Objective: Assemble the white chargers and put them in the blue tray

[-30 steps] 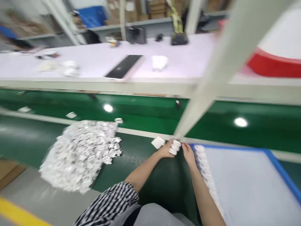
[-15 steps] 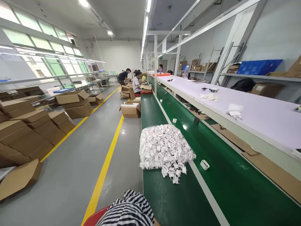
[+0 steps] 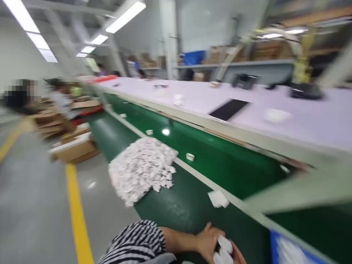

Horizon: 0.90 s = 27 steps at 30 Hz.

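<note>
At the bottom edge, my left hand (image 3: pixel 207 242) is closed around several small white plastic pieces (image 3: pixel 226 245), blurred by motion. My right hand (image 3: pixel 238 253) shows only in part, its fingers curled against the other side of the same pieces. A large heap of white plugs (image 3: pixel 143 167), partly in a clear bag, lies on the dark green belt (image 3: pixel 176 211) ahead and to the left of my hands. Beyond them on the belt's pale line rests a white flat piece (image 3: pixel 218 199). Farther off is a white ring-shaped piece (image 3: pixel 190 157).
A blue bin (image 3: pixel 275 244) with white contents stands at the lower right. The pale raised table (image 3: pixel 198 104) runs along the far side, with a black mat (image 3: pixel 229 109) on it. Cardboard boxes (image 3: pixel 74 148) and two co-workers are at the left.
The view has swung right and down, and is blurred. Both hands have come into view with the white pieces between them. The blue bin and black mat now show.
</note>
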{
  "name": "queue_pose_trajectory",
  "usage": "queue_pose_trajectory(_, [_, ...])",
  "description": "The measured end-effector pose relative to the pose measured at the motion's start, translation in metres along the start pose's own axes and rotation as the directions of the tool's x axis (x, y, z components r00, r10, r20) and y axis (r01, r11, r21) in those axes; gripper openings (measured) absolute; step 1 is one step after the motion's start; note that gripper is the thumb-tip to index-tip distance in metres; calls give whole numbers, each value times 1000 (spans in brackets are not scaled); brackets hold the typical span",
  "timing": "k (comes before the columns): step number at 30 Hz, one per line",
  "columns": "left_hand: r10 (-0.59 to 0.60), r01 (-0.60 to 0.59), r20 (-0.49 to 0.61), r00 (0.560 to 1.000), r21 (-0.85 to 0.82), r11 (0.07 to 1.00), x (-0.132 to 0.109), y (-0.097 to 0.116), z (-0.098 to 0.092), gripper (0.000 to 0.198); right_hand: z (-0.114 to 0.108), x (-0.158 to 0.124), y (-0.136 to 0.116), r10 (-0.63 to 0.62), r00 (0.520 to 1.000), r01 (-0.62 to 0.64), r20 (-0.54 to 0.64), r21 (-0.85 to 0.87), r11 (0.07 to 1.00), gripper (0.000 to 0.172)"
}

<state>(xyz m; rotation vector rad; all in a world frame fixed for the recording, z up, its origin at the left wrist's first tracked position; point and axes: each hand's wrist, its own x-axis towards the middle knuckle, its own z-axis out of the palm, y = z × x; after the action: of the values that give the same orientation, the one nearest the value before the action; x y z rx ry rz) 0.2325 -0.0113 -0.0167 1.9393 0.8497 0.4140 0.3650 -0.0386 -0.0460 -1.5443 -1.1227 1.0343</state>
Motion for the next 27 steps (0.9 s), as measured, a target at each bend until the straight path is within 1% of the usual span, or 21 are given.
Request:
queue_pose_trajectory(1, [34, -34, 57, 998, 0, 999, -2, 2, 10, 88, -4, -25, 3, 94, 984, -87, -154, 53, 995, 36])
queue_pose_trajectory(2, [51, -50, 72, 996, -9, 999, -3, 3, 16, 92, -4, -43, 1, 239, 945, -184, -222, 243, 952, 38])
queue_pose_trajectory(3, [58, -56, 89, 994, -31, 998, -1, 5, 20, 94, -1, -53, -4, 325, 916, -208, -236, 412, 887, 44])
queue_pose_trajectory(5, [73, -61, 130, 989, -99, 993, 9, 13, 24, 92, 0, -54, -19, 376, 865, -166, -331, 520, 838, 52])
queue_pose_trajectory(6, [103, -82, 163, 981, -130, 988, 16, 20, 26, 89, -5, -51, -27, 392, 847, -140, -358, 562, 815, 55])
queue_pose_trajectory(7, [144, -118, 174, 974, -156, 981, 24, 29, 27, 86, -13, -47, -35, 382, 844, -101, -375, 590, 801, 55])
queue_pose_trajectory(8, [197, -169, 158, 968, -173, 970, 33, 40, 30, 83, -24, -45, -43, 322, 875, -43, -362, 604, 796, 53])
queue_pose_trajectory(9, [254, -229, 124, 959, -184, 956, 41, 53, 33, 79, -36, -45, -51, 248, 895, 19, -371, 587, 810, 49])
queue_pose_trajectory(10, [307, -287, 80, 948, -192, 938, 49, 65, 38, 76, -48, -47, -59, 178, 902, 78, -394, 552, 830, 46])
queue_pose_trajectory(11, [347, -332, 45, 937, -200, 922, 57, 77, 44, 73, -59, -49, -64, 133, 893, 125, -431, 521, 845, 44])
queue_pose_trajectory(12, [366, -353, 28, 930, -210, 912, 64, 86, 50, 69, -69, -51, -68, 130, 872, 145, -472, 502, 852, 44])
queue_pose_trajectory(14, [349, -335, 25, 937, -226, 915, 74, 99, 62, 63, -86, -53, -72, 188, 843, 112, -503, 507, 855, 45])
queue_pose_trajectory(16, [317, -306, 12, 948, -225, 925, 82, 107, 69, 58, -97, -50, -72, 234, 843, 60, -485, 517, 854, 47])
queue_pose_trajectory(18, [342, -332, 12, 940, -206, 921, 89, 118, 67, 57, -109, -45, -77, 202, 853, 73, -482, 492, 868, 48])
queue_pose_trajectory(20, [392, -379, 38, 919, -183, 907, 101, 136, 58, 58, -124, -40, -87, 119, 863, 143, -491, 464, 874, 52])
queue_pose_trajectory(21, [401, -386, 48, 915, -182, 904, 109, 147, 53, 57, -133, -38, -93, 72, 876, 176, -476, 457, 872, 55])
queue_pose_trajectory(23, [346, -331, 15, 938, -248, 910, 124, 166, 46, 56, -147, -36, -106, -20, 915, 216, -403, 448, 868, 61])
queue_pose_trajectory(24, [283, -275, -21, 959, -312, 909, 128, 172, 43, 53, -148, -37, -111, -51, 930, 218, -363, 435, 874, 63])
queue_pose_trajectory(25, [200, -209, -64, 978, -386, 898, 128, 175, 41, 50, -145, -39, -114, -69, 939, 213, -338, 410, 887, 64])
queue_pose_trajectory(26, [106, -145, -110, 988, -464, 874, 123, 174, 39, 47, -137, -44, -114, -79, 945, 200, -317, 370, 907, 64])
queue_pose_trajectory(27, [16, -88, -139, 990, -525, 847, 114, 170, 38, 45, -126, -49, -112, -52, 931, 175, -362, 315, 933, 61])
